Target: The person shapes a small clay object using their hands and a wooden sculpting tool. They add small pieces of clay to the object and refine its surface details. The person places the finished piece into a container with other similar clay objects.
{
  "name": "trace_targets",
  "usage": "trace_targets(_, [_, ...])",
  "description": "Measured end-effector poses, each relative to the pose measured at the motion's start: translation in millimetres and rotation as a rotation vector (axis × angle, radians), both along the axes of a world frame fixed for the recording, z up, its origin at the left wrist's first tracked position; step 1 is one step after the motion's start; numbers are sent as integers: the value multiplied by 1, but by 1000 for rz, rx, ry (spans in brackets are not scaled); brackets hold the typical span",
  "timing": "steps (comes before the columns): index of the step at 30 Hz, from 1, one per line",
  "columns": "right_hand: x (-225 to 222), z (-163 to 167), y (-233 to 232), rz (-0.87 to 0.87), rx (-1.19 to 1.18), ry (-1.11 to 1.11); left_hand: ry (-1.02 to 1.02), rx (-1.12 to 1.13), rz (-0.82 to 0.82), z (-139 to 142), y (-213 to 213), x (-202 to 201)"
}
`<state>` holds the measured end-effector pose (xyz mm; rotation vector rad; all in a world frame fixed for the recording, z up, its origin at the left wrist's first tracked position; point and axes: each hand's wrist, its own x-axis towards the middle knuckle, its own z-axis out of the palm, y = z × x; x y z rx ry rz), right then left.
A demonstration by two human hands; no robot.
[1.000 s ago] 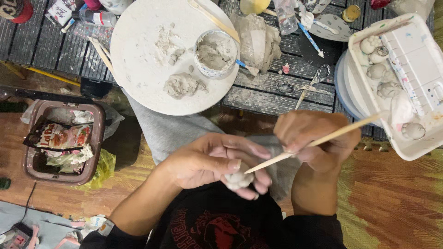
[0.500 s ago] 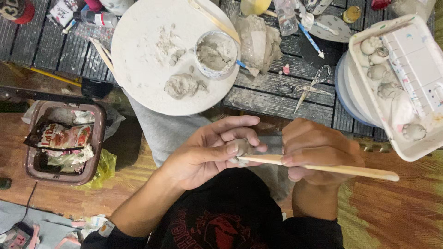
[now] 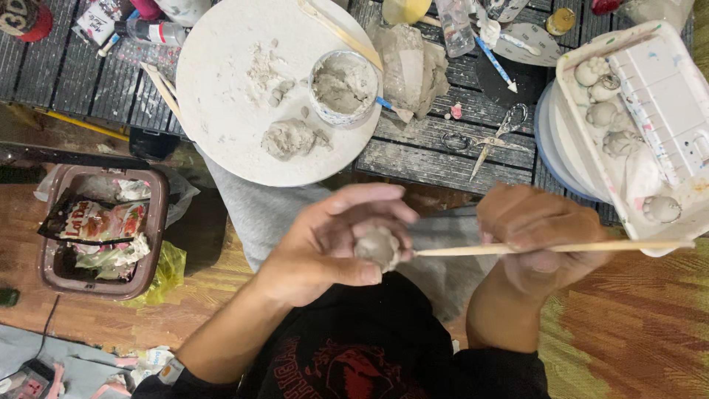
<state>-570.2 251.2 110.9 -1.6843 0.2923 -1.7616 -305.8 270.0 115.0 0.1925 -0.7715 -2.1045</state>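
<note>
The left hand (image 3: pixel 329 247) fingers wrap the small clay ball (image 3: pixel 378 247), and the right hand (image 3: pixel 539 236) fingers pinch a wooden stick (image 3: pixel 561 248) touching it.

The left hand (image 3: pixel 325 247) wraps the small clay piece (image 3: pixel 378 247), so its underside and back are hidden behind fingers and thumb. The wooden stick (image 3: pixel 554 249) disappears inside the right hand (image 3: pixel 539 236); the grip itself cannot be seen. At the table's far edge, bottles (image 3: pixel 454 26) are cut off by the frame. The tray's (image 3: pixel 665 89) right corner runs out of view.
</note>
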Motion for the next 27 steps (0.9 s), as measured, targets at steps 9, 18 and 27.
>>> trace_targets(9, [18,-38,50,-119,-62,15,-48,-280,267,-1,22,5])
trace_targets(18, [31,-27,47,-141,-11,14,-35,-252,236,1,18,5])
trace_targets(27, [28,-18,45,-113,-49,147,-56,-188,213,2,17,6])
